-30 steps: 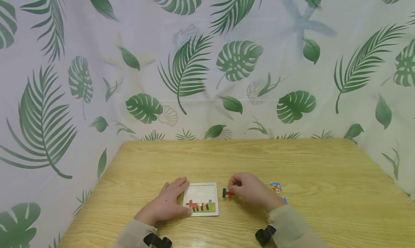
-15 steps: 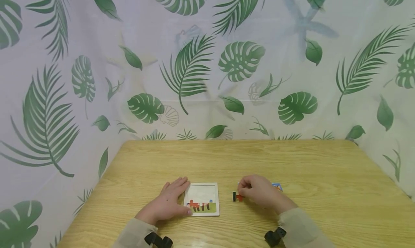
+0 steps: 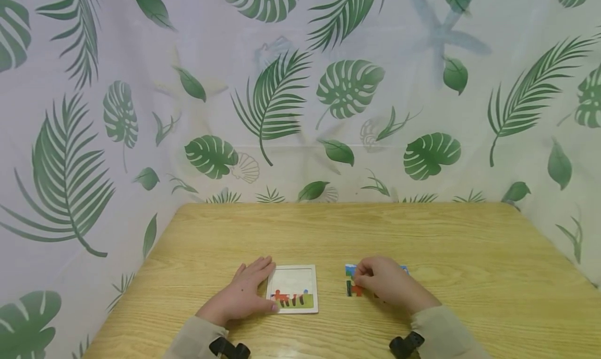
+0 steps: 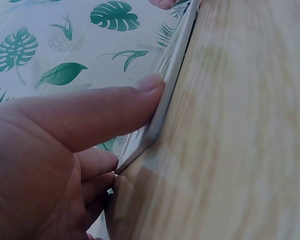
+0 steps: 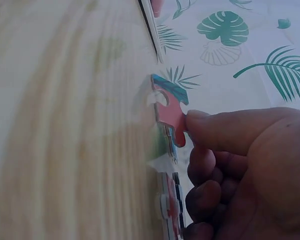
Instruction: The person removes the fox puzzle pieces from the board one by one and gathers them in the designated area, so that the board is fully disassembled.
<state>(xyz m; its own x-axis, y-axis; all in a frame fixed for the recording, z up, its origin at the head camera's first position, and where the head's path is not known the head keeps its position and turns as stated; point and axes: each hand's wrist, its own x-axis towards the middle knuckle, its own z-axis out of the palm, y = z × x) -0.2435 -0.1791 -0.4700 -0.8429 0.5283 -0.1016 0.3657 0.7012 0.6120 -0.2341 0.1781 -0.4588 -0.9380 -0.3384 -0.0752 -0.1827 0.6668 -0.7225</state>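
My left hand [image 3: 241, 294] lies along the left side of a square white puzzle tray [image 3: 316, 288], fingers fairly straight and thumb on the near left corner. In the left wrist view, the thumb presses on the tray's rim [image 4: 177, 67]. A bottom row of picture pieces [image 3: 300, 300] in red, green and dark stripes sits in the tray, below its bare upper part. Right of the tray, my right hand [image 3: 387, 282] pinches a red puzzle piece [image 5: 172, 112] with a dark edge between thumb and finger. The piece is tilted close over the table, overlapping a blue-topped piece [image 3: 349, 269].
More puzzle pieces [image 5: 170, 205] lie flat under and beside the right hand, partly hidden by it. A blue corner piece [image 3: 405, 268] shows behind that hand. A leaf-patterned cloth [image 3: 291, 114] hangs around the wooden table [image 3: 235, 223].
My right hand has moved right with the red piece, away from the tray and over the loose pieces. The left hand stays on the tray.
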